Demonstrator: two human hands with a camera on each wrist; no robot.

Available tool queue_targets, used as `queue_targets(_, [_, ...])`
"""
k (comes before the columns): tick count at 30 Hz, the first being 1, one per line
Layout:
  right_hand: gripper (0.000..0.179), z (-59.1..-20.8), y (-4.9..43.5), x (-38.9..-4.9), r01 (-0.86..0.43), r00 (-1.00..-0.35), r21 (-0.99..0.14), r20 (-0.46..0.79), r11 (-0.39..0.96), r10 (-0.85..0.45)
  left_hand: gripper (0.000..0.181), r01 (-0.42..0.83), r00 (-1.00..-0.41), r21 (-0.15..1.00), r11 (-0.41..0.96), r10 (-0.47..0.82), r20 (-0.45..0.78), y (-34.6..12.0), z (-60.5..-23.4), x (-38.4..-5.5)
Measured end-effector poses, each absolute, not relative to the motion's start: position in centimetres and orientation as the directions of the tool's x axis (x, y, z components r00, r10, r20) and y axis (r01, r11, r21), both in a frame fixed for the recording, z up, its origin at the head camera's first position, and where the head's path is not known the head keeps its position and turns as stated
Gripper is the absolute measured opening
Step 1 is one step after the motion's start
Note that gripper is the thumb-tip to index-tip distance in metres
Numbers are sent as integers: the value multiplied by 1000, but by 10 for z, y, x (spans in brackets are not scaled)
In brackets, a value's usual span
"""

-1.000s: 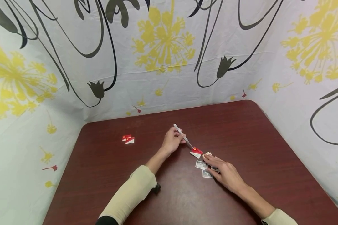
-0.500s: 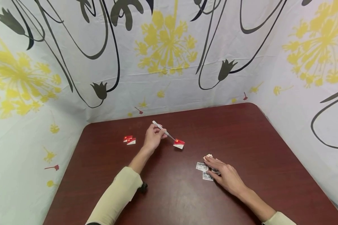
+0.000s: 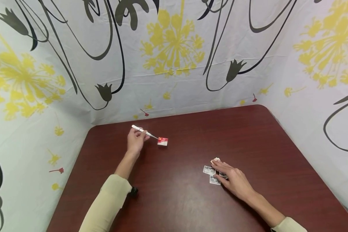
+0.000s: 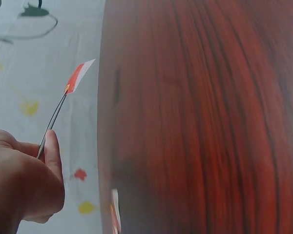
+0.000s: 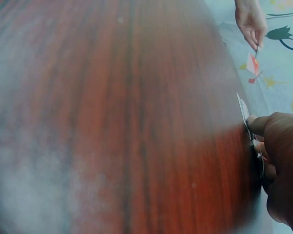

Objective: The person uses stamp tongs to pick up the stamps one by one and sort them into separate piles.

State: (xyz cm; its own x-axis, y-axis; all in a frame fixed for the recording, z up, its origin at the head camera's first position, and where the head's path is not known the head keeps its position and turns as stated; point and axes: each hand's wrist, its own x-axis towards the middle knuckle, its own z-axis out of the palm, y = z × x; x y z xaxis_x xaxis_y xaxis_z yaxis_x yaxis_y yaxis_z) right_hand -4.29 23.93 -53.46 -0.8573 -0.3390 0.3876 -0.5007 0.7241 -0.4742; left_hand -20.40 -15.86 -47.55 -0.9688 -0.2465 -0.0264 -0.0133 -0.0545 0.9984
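Observation:
My left hand (image 3: 135, 141) pinches white-and-metal tweezers (image 3: 146, 132) over the left part of the table. Their tips grip a small red-and-white stamp (image 3: 162, 141), raised off the surface in the left wrist view. My right hand (image 3: 235, 182) lies on the table with fingers extended, resting on small stamps. Beside its fingers show a black-and-white stamp (image 3: 209, 170) and another grey stamp (image 3: 215, 179). At its fingertips is a pale orange-edged stamp (image 3: 214, 160), partly covered. Low in the left wrist view stand red-and-white stamps (image 4: 115, 212) seen nearly edge-on; my left hand hides them in the head view.
A dark red wood-grain table (image 3: 185, 206) carries everything. White cloth (image 3: 177, 96) printed with yellow flowers and grey tulips hangs behind its far edge and along both sides. A dark device (image 3: 133, 192) shows beneath the left sleeve.
My left hand has carried the tweezers and red-and-white stamp leftward from beside the right hand, passing over the two red stamps at left. My right hand stays in place.

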Motion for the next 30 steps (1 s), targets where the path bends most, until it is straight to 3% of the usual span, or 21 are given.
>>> queue_targets(9, [51,-534,238,-44,-508,-853,-472,395,721,-342,20,-66,-935,998,-2,-349,-63,-202,-483,-196])
queue_targets(15, [52,-535,238,-44,-509,-851,-473,400,719,-340,20,-40,-917,999,-26,-395,-47,-217,-485,-191])
queue_targets(30, [52,-534,239,-43,-506,-854,-489,402,710,-332,26,-120,-891,992,45,-446,-88,-242,-489,-185])
